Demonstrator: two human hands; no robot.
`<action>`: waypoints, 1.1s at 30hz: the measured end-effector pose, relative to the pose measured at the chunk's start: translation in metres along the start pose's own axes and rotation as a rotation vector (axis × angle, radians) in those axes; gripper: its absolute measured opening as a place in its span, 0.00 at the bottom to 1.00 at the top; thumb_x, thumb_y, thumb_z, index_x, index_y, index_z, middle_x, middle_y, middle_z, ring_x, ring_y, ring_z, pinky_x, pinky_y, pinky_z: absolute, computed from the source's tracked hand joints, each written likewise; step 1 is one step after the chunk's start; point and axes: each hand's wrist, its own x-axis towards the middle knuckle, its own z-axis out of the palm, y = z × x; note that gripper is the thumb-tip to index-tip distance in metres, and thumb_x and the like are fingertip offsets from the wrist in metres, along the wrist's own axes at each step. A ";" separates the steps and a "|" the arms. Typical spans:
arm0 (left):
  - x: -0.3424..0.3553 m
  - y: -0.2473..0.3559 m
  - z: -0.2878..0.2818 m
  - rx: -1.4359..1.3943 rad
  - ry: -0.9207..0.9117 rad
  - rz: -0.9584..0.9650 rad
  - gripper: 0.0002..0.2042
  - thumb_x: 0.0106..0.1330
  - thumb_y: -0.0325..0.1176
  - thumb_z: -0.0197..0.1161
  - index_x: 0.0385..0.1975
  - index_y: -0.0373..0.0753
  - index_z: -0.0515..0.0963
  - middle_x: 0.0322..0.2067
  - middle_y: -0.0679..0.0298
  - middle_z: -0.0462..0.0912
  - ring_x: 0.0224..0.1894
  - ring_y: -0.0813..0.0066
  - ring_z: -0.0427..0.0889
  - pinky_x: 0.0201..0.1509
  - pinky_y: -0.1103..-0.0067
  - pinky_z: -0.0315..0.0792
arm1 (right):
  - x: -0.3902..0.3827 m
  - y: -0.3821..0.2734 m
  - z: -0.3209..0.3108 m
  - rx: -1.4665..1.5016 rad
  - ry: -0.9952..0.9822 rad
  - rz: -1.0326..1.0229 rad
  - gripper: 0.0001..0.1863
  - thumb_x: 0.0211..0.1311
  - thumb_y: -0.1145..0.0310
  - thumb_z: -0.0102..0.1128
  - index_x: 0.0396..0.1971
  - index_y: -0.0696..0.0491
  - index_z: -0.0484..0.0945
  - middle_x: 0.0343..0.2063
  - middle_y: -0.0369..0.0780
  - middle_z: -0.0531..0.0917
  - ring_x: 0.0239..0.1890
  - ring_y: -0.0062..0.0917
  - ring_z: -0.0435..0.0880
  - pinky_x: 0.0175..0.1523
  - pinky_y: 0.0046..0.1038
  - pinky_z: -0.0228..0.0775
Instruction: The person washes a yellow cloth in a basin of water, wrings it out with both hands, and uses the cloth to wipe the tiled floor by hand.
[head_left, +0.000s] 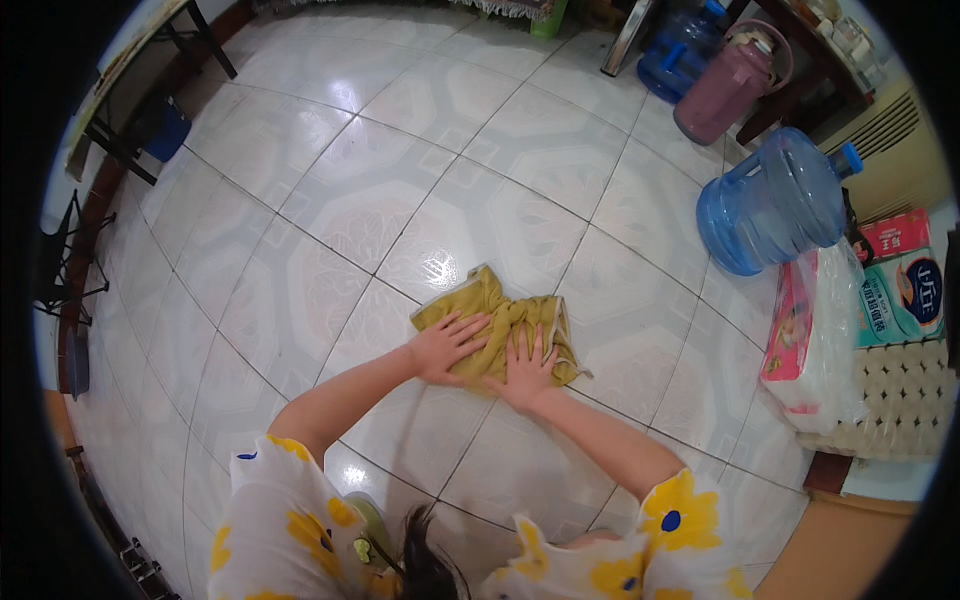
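Head view shows us both our left hand [443,346] and right hand [524,364] spread flat, palms down, side by side on the crumpled yellow cloth [497,322], which lies on the tiled floor [330,180] straight ahead.

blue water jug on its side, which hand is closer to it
Right. The right hand presses the yellow cloth on the side toward the blue water jug; the left hand lies farther off.

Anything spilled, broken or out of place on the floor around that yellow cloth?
No spill or damage shows. Both hands, left hand and right hand, press flat on the bunched yellow cloth. One oddity: a blue water jug lies tipped on its side on the tiled floor, cap on.
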 end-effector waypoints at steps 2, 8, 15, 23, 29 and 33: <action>0.009 -0.027 -0.002 -0.051 0.034 0.002 0.40 0.54 0.60 0.49 0.62 0.40 0.51 0.65 0.53 0.42 0.67 0.59 0.42 0.66 0.61 0.38 | 0.021 0.002 -0.015 0.035 -0.109 0.037 0.48 0.52 0.36 0.43 0.64 0.52 0.40 0.65 0.45 0.35 0.66 0.47 0.24 0.60 0.61 0.26; 0.078 -0.111 -0.032 -0.068 0.173 -0.128 0.38 0.51 0.55 0.52 0.63 0.50 0.51 0.66 0.61 0.43 0.67 0.65 0.44 0.66 0.61 0.39 | 0.120 0.023 -0.060 0.077 -0.044 0.282 0.46 0.54 0.36 0.39 0.65 0.50 0.39 0.66 0.39 0.31 0.66 0.42 0.24 0.61 0.59 0.24; 0.122 -0.148 -0.038 -0.053 0.305 -0.328 0.38 0.49 0.55 0.52 0.63 0.54 0.51 0.66 0.60 0.43 0.67 0.65 0.44 0.66 0.61 0.41 | 0.166 0.019 -0.065 0.192 0.297 0.455 0.40 0.57 0.39 0.38 0.64 0.46 0.45 0.66 0.39 0.38 0.67 0.39 0.31 0.62 0.58 0.28; 0.007 -0.115 -0.021 -0.007 0.147 -0.339 0.42 0.49 0.62 0.52 0.64 0.52 0.47 0.65 0.57 0.41 0.67 0.63 0.40 0.66 0.59 0.36 | 0.096 -0.066 -0.007 0.155 0.468 0.385 0.39 0.55 0.40 0.41 0.64 0.43 0.47 0.65 0.41 0.44 0.67 0.43 0.36 0.60 0.60 0.30; -0.129 -0.023 0.018 -0.118 -0.136 -0.597 0.44 0.53 0.62 0.48 0.65 0.43 0.41 0.65 0.48 0.32 0.67 0.55 0.30 0.64 0.55 0.32 | 0.007 -0.150 0.031 0.197 0.366 0.215 0.41 0.52 0.41 0.47 0.64 0.42 0.48 0.65 0.40 0.47 0.66 0.42 0.39 0.60 0.59 0.33; -0.152 0.019 0.038 -0.184 -0.159 -0.557 0.47 0.52 0.62 0.50 0.65 0.41 0.37 0.64 0.43 0.29 0.67 0.49 0.27 0.63 0.51 0.31 | -0.042 -0.173 0.055 0.138 0.249 0.261 0.40 0.53 0.42 0.46 0.64 0.40 0.46 0.65 0.38 0.47 0.67 0.40 0.39 0.61 0.58 0.35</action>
